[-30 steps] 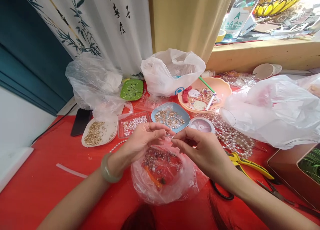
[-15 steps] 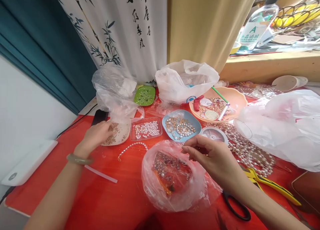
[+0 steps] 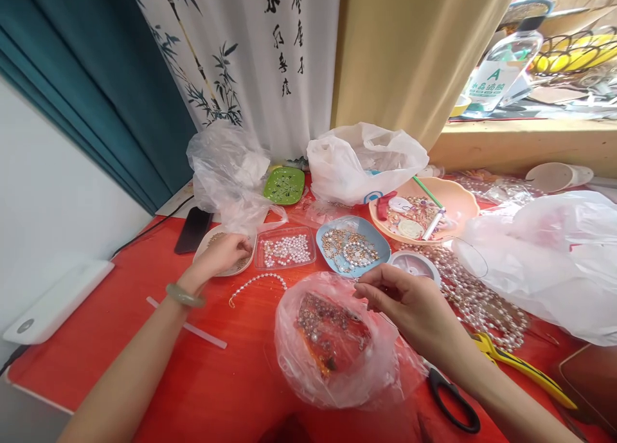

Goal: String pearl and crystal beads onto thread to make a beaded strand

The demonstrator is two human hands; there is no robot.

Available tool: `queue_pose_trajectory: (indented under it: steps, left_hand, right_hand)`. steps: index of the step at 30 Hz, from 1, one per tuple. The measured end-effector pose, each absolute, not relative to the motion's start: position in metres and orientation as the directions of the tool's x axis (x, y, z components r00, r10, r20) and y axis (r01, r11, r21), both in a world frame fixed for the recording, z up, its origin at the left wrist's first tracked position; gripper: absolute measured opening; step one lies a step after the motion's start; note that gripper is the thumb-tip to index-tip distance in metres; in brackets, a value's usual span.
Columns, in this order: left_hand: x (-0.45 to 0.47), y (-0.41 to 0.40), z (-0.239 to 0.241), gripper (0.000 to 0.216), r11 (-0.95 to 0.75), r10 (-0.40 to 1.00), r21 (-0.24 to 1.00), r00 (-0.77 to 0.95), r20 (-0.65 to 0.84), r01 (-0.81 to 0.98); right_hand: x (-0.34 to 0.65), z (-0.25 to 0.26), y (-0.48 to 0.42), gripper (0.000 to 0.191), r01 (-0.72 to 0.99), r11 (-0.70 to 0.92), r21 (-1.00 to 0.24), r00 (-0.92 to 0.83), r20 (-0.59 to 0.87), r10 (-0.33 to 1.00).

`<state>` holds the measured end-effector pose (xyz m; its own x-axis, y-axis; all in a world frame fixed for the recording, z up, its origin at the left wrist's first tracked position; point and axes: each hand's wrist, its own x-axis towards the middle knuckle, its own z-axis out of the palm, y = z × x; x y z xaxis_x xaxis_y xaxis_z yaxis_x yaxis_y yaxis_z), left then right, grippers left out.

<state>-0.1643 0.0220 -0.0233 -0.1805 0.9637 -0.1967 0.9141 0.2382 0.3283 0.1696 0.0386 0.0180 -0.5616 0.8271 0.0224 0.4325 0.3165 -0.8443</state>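
Observation:
My left hand [image 3: 224, 255], a bangle [image 3: 184, 296] at its wrist, is over the cream plate [image 3: 200, 247] of tiny gold beads. Its fingers are drawn together at the plate's right side; what they hold is too small to see. My right hand [image 3: 398, 292] pinches what looks like a thin thread above the open plastic bag [image 3: 289, 359] of dark beads. A short pearl strand [image 3: 258, 279] curves on the table, its right end by the bag. Between my hands are a clear box [image 3: 312, 260] of white pearls and a blue dish [image 3: 385, 253] of gold chain and pearls.
A spool [image 3: 431, 266] and long pearl strands [image 3: 482, 308] lie right of my right hand. Yellow-handled pliers [image 3: 535, 372] and black-handled scissors [image 3: 450, 401] flank that forearm. Behind stand a peach bowl [image 3: 465, 202], a green tray [image 3: 284, 186] and plastic bags [image 3: 332, 166]. A phone [image 3: 193, 229] lies left.
My left hand has moved right across the cream plate, uncovering more of the phone and the clear strip. My right hand keeps its pinch in nearly the same place. The view has shifted slightly.

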Motion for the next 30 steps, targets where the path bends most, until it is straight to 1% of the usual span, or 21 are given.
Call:
queue_pose_trajectory:
  steps: [6, 13, 14, 16, 17, 18, 19, 20, 21, 23, 24, 27, 30]
  left_hand:
    - [-0.156, 0.022, -0.024, 0.012, 0.237, 0.968, 0.348, -0.188, -0.169, 0.907]
    - [-0.164, 0.011, -0.01, 0.011, 0.344, 0.938, 0.362, -0.334, -0.092, 0.866]
    - [-0.161, 0.009, -0.005, 0.011, 0.352, 0.934, 0.397, -0.348, -0.086, 0.848]
    - [-0.145, 0.006, 0.004, 0.015, 0.345, 0.933, 0.529, -0.344, -0.105, 0.775]
    - [-0.132, 0.005, 0.008, 0.016, 0.317, 0.935, 0.758, -0.324, -0.148, 0.57]
    - [-0.118, 0.004, 0.011, 0.018, 0.281, 0.946, 0.903, -0.255, -0.202, 0.326]
    - [-0.102, 0.004, 0.014, 0.02, 0.271, 0.95, 0.957, -0.189, -0.249, 0.102]
    - [-0.085, 0.004, 0.015, 0.02, 0.276, 0.949, 0.958, -0.139, -0.284, -0.075]
    - [-0.069, 0.005, 0.015, 0.02, 0.315, 0.939, 0.93, -0.078, -0.334, -0.191]
    - [-0.042, 0.007, 0.013, 0.018, 0.378, 0.923, 0.864, 0.06, -0.381, -0.332]
    - [-0.032, 0.009, 0.011, 0.017, 0.401, 0.913, 0.83, 0.096, -0.396, -0.388]
    - [-0.015, 0.013, 0.003, 0.015, 0.413, 0.908, 0.771, 0.148, -0.393, -0.485]
    - [-0.01, 0.015, -0.003, 0.015, 0.411, 0.909, 0.755, 0.169, -0.38, -0.511]
  right_hand:
    - [0.169, 0.016, 0.039, 0.015, 0.44, 0.315, -0.841, -0.552, 0.023, 0.834]
    - [0.171, 0.015, 0.04, 0.014, 0.422, 0.302, -0.855, -0.54, 0.03, 0.841]
    - [0.171, 0.016, 0.04, 0.014, 0.416, 0.292, -0.861, -0.538, 0.025, 0.842]
    - [0.171, 0.017, 0.04, 0.014, 0.394, 0.244, -0.886, -0.536, -0.006, 0.844]
    - [0.17, 0.018, 0.039, 0.015, 0.375, 0.204, -0.904, -0.537, -0.033, 0.843]
    - [0.169, 0.019, 0.039, 0.015, 0.351, 0.156, -0.923, -0.539, -0.062, 0.84]
    - [0.169, 0.02, 0.038, 0.015, 0.325, 0.105, -0.94, -0.541, -0.094, 0.836]
    - [0.168, 0.021, 0.037, 0.016, 0.298, 0.056, -0.953, -0.547, -0.122, 0.828]
    - [0.167, 0.022, 0.035, 0.016, 0.272, 0.011, -0.962, -0.554, -0.147, 0.82]
    - [0.166, 0.023, 0.033, 0.016, 0.236, -0.066, -0.969, -0.567, -0.193, 0.801]
    - [0.166, 0.023, 0.031, 0.016, 0.224, -0.099, -0.969, -0.57, -0.213, 0.793]
    - [0.165, 0.024, 0.029, 0.016, 0.199, -0.169, -0.965, -0.561, -0.254, 0.788]
    - [0.164, 0.024, 0.03, 0.017, 0.18, -0.204, -0.962, -0.544, -0.27, 0.794]
